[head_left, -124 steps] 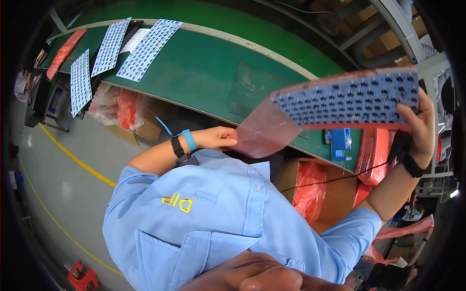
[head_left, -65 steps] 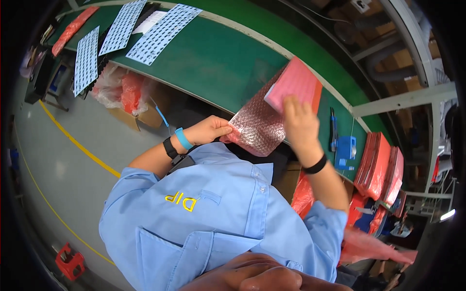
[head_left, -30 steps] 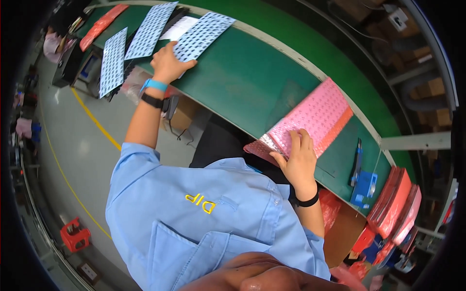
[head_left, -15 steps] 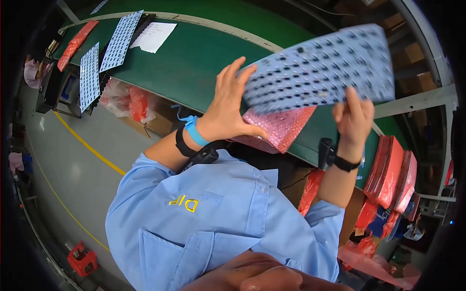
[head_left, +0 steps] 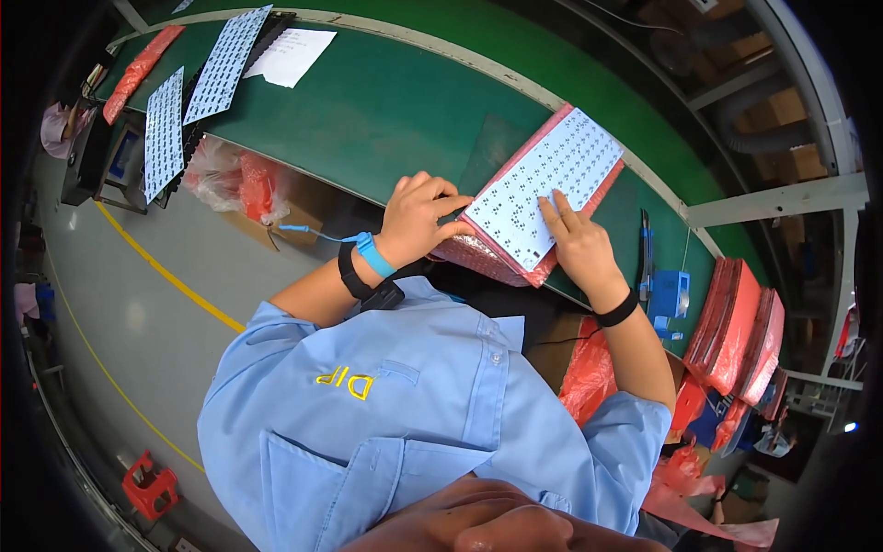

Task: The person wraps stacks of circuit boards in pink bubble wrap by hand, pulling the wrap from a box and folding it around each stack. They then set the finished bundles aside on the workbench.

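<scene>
A white keyboard-shaped circuit board (head_left: 575, 158) with rows of small black marks lies slanted across the bench in front of me. Beneath it is a pink bubble-wrap bag (head_left: 487, 260), its edges showing round the board and its near end hanging over the bench edge. My left hand (head_left: 416, 219) is closed in a pinch on the bag's edge at the board's left corner; the exact contact is partly hidden. On the board's near right part rest the outstretched fingers of my right hand (head_left: 584, 250), lying flat on its face without gripping it.
The green bench (head_left: 368, 110) runs to the far left, with two similar boards (head_left: 225, 69) (head_left: 166, 138), a paper sheet (head_left: 292, 57) and red bubble wrap (head_left: 143, 74). Right of me are a black cutter (head_left: 646, 253), a blue box-like thing (head_left: 669, 294) and stacked red bags (head_left: 727, 322).
The board has come down from the air at the right onto the pink bag. My right hand has let go of its edge and lies on it; my left fingers have closed.
</scene>
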Demonstrator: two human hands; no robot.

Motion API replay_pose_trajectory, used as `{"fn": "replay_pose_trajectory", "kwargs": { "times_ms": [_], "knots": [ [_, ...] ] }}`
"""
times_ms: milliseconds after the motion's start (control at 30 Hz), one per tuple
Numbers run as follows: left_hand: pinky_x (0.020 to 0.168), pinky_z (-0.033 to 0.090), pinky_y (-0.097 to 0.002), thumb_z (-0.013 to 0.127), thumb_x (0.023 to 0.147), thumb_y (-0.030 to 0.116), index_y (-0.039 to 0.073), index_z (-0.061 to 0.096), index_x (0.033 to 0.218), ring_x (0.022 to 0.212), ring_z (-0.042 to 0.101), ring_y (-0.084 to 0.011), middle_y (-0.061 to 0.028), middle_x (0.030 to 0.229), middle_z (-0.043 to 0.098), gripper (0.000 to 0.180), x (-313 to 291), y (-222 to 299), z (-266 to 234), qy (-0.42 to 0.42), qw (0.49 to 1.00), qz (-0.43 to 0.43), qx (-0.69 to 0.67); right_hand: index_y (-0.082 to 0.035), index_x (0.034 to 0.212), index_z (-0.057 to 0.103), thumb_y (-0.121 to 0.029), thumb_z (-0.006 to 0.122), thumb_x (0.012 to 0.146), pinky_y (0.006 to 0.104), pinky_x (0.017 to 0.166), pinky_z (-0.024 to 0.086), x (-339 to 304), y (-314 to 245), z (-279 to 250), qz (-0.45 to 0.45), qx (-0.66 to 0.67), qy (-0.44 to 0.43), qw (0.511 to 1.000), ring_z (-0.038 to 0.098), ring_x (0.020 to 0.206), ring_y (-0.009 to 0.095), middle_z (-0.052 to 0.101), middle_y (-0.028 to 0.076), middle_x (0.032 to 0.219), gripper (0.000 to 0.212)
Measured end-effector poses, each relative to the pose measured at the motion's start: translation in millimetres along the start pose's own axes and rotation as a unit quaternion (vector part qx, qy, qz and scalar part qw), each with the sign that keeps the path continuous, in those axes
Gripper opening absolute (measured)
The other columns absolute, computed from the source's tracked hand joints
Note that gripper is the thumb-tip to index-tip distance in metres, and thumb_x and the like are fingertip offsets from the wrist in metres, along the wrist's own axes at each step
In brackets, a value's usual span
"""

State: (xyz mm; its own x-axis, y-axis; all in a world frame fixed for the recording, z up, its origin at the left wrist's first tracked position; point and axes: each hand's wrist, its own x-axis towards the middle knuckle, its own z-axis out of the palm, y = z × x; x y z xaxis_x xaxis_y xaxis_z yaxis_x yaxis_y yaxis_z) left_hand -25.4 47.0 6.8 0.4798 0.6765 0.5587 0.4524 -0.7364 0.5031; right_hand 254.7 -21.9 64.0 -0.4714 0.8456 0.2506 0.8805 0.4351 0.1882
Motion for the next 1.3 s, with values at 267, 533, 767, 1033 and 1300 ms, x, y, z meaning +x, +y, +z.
{"fn": "replay_pose_trajectory", "kwargs": {
  "times_ms": [267, 533, 767, 1033, 1300],
  "knots": [
    [0.072, 0.038, -0.0327, 0.081, 0.062, 0.039, 0.014, 0.075, 0.095, 0.079, 0.053, -0.0173, 0.0036, 0.084, 0.062, 0.042, 3.1, -0.1, -2.4, 0.014, 1.000, -0.005, -0.015, -0.001, 0.128, 0.056, 0.000, 0.060, 0.077, 0.0422, 0.093, 0.049, 25.6, 58.7, 4.7, 0.075, 0.209, -0.031, 0.975, 0.061, 0.107, 0.037, 0.055, 0.022, 0.132, 0.051],
    [0.069, 0.039, -0.0323, 0.084, 0.058, 0.034, 0.012, 0.075, 0.093, 0.078, 0.055, -0.0179, 0.0021, 0.084, 0.064, 0.042, 2.6, -1.8, 2.9, 0.018, 1.000, -0.007, -0.023, 0.003, 0.120, 0.061, -0.032, 0.068, 0.086, 0.0408, 0.093, 0.049, 78.7, 140.9, 83.0, 0.368, 0.026, -0.011, 0.929, 0.062, 0.106, 0.037, 0.064, 0.026, 0.113, 0.049],
    [0.075, 0.043, -0.0335, 0.083, 0.061, 0.036, 0.014, 0.075, 0.096, 0.086, 0.054, -0.0208, 0.0004, 0.093, 0.063, 0.042, 5.4, -2.6, -2.7, -0.008, 0.998, -0.041, -0.054, 0.005, 0.120, 0.061, -0.029, 0.075, 0.081, 0.0355, 0.084, 0.051, 108.4, 151.2, 51.9, 0.408, 0.250, -0.162, 0.863, 0.066, 0.093, 0.028, 0.068, 0.020, 0.104, 0.053],
    [0.085, 0.045, -0.0362, 0.085, 0.061, 0.030, 0.008, 0.070, 0.100, 0.100, 0.049, -0.0281, -0.0068, 0.115, 0.057, 0.048, 14.5, 0.0, -13.6, -0.063, 0.996, -0.039, -0.053, 0.002, 0.109, 0.059, -0.015, 0.078, 0.075, 0.0297, 0.084, 0.047, 99.5, 187.1, -24.2, 0.339, 0.426, -0.202, 0.814, 0.061, 0.090, 0.016, 0.064, 0.007, 0.098, 0.043],
    [0.073, 0.048, -0.0302, 0.075, 0.081, 0.007, 0.001, 0.057, 0.102, 0.082, 0.057, -0.0212, -0.0116, 0.099, 0.061, 0.029, 0.2, 21.3, -50.0, -0.163, 0.853, -0.233, -0.437, 0.000, 0.121, 0.053, -0.016, 0.081, 0.073, 0.0292, 0.090, 0.047, -2.1, 92.3, -136.5, 0.278, 0.512, 0.117, 0.804, 0.060, 0.099, 0.015, 0.063, 0.005, 0.108, 0.057]
  ]
}}
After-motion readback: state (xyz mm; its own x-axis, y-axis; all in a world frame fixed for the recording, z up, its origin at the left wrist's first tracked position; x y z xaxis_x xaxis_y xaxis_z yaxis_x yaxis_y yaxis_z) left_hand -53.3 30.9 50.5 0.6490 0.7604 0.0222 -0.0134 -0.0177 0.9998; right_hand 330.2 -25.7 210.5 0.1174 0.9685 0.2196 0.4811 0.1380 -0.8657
